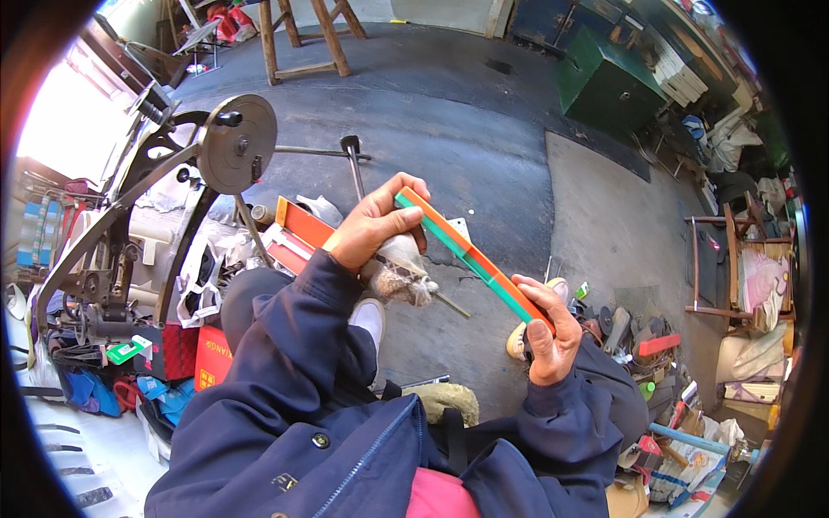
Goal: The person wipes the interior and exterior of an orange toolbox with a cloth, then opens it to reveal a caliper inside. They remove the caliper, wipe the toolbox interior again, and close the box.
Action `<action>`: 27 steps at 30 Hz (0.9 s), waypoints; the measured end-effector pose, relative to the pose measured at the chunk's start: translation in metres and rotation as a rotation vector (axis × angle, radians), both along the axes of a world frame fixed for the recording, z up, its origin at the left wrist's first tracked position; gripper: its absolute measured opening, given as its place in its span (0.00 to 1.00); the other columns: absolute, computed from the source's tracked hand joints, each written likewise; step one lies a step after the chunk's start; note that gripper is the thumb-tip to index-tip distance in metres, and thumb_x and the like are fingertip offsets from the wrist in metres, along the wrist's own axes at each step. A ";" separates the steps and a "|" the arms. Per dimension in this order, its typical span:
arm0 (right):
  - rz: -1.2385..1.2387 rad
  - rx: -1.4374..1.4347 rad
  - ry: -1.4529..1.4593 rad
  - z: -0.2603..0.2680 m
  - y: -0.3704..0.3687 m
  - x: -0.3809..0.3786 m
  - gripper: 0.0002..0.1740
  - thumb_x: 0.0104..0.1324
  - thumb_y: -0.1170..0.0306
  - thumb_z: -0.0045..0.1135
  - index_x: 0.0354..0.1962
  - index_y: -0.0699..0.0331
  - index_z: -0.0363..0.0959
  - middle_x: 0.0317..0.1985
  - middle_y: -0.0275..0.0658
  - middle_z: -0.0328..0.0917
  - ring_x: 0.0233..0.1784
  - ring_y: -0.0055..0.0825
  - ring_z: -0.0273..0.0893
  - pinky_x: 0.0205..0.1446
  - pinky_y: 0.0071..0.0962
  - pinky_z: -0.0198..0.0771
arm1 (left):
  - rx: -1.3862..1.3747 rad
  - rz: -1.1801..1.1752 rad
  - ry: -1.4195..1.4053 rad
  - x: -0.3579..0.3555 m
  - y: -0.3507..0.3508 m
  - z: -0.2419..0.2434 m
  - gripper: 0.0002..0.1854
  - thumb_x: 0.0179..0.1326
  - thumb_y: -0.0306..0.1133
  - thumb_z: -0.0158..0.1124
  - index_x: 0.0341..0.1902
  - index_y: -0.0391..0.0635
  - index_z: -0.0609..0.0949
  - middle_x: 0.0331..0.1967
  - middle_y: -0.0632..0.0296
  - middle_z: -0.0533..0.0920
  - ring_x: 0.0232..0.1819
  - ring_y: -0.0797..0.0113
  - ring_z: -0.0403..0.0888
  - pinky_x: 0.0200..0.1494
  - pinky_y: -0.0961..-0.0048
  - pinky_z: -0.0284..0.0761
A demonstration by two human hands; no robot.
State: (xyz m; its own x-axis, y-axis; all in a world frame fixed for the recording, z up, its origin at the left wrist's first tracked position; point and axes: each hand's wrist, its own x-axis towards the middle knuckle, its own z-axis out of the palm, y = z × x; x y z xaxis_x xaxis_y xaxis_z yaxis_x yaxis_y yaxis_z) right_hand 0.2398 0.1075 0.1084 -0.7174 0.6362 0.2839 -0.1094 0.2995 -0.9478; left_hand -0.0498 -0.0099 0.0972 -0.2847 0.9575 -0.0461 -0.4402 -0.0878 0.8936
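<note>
A long, narrow orange-and-green bar [476, 262], perhaps a slim box, is held slantwise in front of me above the floor. My left hand [382, 220] grips its upper left end between thumb and fingers. Its lower right end lies in my right hand [549, 327], with the thumb on the near side and the fingers behind. Just below my left hand is a pale cloth-wrapped bundle [398, 275], from which a thin rod [453, 304] sticks out. An open orange box [301, 226] lies left of that hand, a white piece in it.
A hand-cranked shoe-patching machine [238, 144] stands at left. Beyond my left hand rises a metal post stand [353, 162]. A red box [214, 356] and bags are at my left; shoe parts and clutter [631, 330] at my right. Farther off are a wooden stool [333, 52] and green chest [605, 81].
</note>
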 end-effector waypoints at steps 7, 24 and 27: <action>0.138 -0.235 -0.264 -0.011 0.007 -0.001 0.35 0.70 0.52 0.59 0.62 0.73 0.73 0.65 0.54 0.72 0.70 0.39 0.70 0.75 0.34 0.60 | 0.017 -0.086 -0.007 0.005 -0.002 0.007 0.12 0.73 0.32 0.63 0.54 0.48 0.72 0.41 0.63 0.82 0.36 0.74 0.84 0.41 0.78 0.80; 0.311 -0.466 -0.342 -0.024 0.008 -0.006 0.51 0.59 0.52 0.73 0.71 0.68 0.58 0.58 0.41 0.72 0.59 0.29 0.73 0.64 0.32 0.68 | 0.038 -0.063 0.033 0.019 0.000 0.005 0.25 0.70 0.38 0.68 0.65 0.47 0.70 0.46 0.58 0.83 0.44 0.70 0.83 0.49 0.73 0.80; 0.306 -0.500 -0.295 -0.020 0.006 -0.009 0.50 0.59 0.54 0.72 0.71 0.67 0.58 0.57 0.40 0.72 0.58 0.29 0.73 0.63 0.32 0.68 | -0.062 0.072 0.166 0.024 0.002 0.001 0.38 0.66 0.43 0.72 0.74 0.47 0.64 0.49 0.50 0.83 0.51 0.63 0.82 0.57 0.67 0.77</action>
State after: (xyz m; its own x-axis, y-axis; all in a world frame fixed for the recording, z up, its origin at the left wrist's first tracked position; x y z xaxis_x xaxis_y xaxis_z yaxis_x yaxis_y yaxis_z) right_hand 0.2312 0.1135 0.0884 -0.8894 0.3954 -0.2294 0.1658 -0.1885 -0.9680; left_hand -0.0257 -0.0084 0.0979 -0.3606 0.9313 -0.0515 -0.2811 -0.0559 0.9580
